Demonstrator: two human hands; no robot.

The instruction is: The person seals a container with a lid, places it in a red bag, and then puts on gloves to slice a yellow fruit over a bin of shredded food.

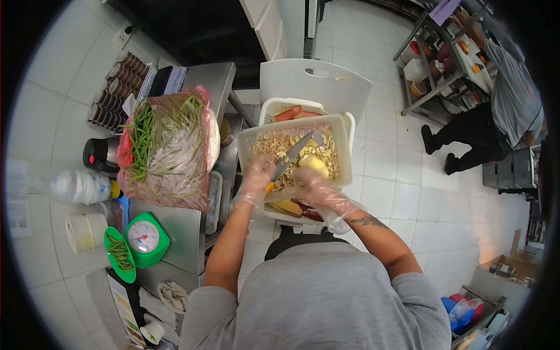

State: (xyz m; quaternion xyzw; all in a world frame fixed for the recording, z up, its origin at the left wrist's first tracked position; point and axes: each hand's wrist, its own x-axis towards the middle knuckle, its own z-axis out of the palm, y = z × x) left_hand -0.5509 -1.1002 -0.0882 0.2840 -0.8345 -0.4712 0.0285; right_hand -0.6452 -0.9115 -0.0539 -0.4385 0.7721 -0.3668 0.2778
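Observation:
My left hand [258, 178], in a clear plastic glove, is closed around a knife [293, 153] near its orange handle. The grey blade points up and to the right over a white tub [346, 157]. My right hand [315, 188], also gloved, grips a smooth, pale yellow peeled piece [314, 165], whose kind I cannot make out. Many thin, pale cut slices [331, 153] fill the tub around both hands. Under the tub sits a white basket [271, 109] with reddish-brown and yellowish pieces showing at its far and near ends.
At left, a steel table [182, 227] bears a plastic bag of green beans [140, 137], a green scale [153, 256] and a green dish [112, 263]. A white chair [344, 81] stands behind the basket. On the right, another person [507, 111] stands by a loaded metal shelf [411, 108].

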